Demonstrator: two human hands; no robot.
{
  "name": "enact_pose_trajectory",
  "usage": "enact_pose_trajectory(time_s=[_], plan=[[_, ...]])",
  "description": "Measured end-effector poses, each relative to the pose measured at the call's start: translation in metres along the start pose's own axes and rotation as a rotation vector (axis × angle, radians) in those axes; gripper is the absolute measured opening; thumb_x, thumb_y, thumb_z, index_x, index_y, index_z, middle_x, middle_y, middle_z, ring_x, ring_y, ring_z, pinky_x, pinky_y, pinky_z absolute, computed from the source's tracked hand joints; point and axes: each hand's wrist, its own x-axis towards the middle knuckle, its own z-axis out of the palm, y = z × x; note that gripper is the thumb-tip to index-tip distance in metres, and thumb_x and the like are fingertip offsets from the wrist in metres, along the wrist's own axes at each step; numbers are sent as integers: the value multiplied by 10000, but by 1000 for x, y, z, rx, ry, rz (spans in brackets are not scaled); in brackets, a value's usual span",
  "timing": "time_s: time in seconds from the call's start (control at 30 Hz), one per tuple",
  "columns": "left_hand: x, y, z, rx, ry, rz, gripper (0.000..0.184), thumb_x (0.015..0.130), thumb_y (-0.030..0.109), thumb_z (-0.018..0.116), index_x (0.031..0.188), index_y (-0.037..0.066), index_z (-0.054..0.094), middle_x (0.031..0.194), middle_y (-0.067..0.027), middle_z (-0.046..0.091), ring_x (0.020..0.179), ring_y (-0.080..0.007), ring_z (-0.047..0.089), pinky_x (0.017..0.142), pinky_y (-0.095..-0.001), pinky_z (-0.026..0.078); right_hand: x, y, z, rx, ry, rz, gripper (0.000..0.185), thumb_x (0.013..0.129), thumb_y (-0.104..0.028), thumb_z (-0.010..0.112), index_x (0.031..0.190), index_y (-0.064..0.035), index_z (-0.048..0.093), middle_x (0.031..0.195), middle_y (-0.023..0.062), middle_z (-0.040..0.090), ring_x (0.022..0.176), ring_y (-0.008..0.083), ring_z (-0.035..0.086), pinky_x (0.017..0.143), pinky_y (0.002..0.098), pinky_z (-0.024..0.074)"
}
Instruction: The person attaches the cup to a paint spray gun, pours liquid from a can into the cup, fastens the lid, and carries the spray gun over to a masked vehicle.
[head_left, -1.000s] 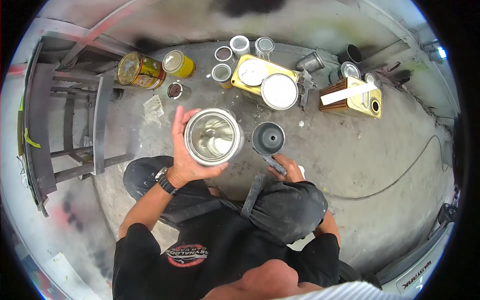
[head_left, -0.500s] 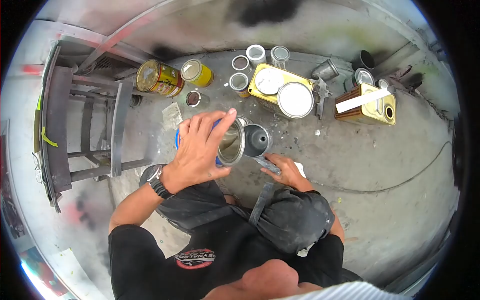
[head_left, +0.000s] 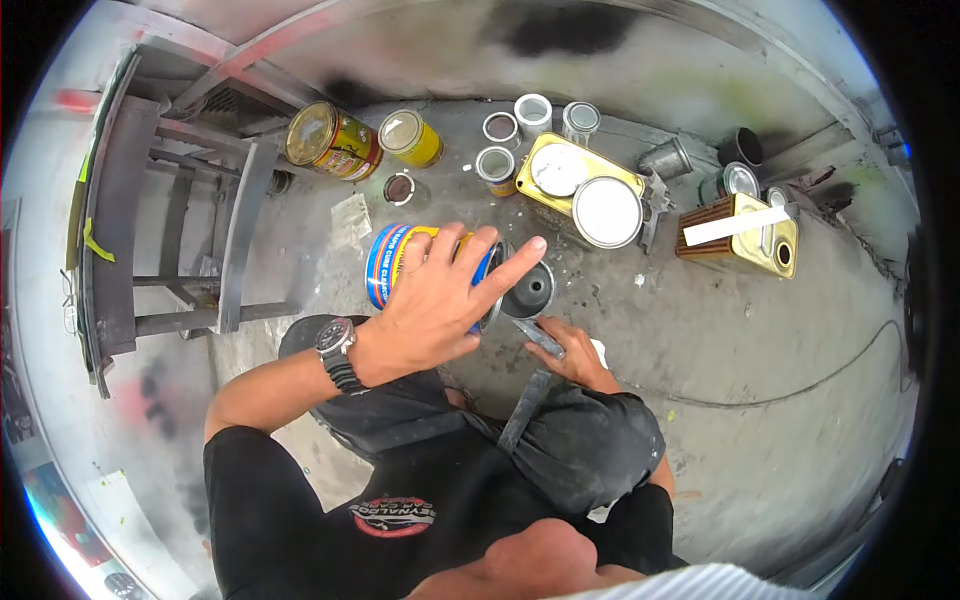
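My left hand (head_left: 440, 300) is wrapped round a blue and yellow can (head_left: 384, 270), which lies tipped well over on its side with its mouth toward the right. Under and beside that mouth is a dark grey cup (head_left: 532, 290), partly hidden by the can. My right hand (head_left: 572, 355) grips the grey handle (head_left: 540, 337) of the cup, low and to the right. Whether anything runs out of the can cannot be seen.
Behind stand a yellow tin (head_left: 401, 132), a larger red-yellow tin (head_left: 312, 133), several small open cans and a yellow tray-like container (head_left: 572, 148) bearing white lids. A rectangular can (head_left: 720, 225) is at right, a grey wooden frame (head_left: 245, 235) at left. A hose (head_left: 790, 399) crosses the floor.
The can in my left hand has tipped from mouth-up to nearly sideways, its mouth now over the cup's edge. My right hand still holds the cup. The view has shifted slightly.
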Motion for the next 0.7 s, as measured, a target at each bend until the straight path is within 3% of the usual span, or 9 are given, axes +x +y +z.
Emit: enact_pose_trajectory(time_s=[0.13, 0.7], plan=[[3, 3, 3, 29, 2, 6, 1256, 540, 237, 954, 1635, 254, 339, 1417, -149, 488, 1249, -393, 489, 925, -533, 383, -4, 5, 1, -16, -14, 16, 538, 913, -287, 804, 1352, -19, 648, 1250, 199, 716, 1102, 385, 711, 932, 444, 567], [6, 12, 3, 45, -34, 14, 1241, 544, 242, 957, 1627, 258, 351, 1440, -140, 491, 1275, -400, 486, 949, -550, 392, -7, 6, 0, -22, -2, -10, 539, 916, -278, 802, 1354, -7, 643, 1227, 205, 721, 1087, 394, 713, 918, 451, 569]])
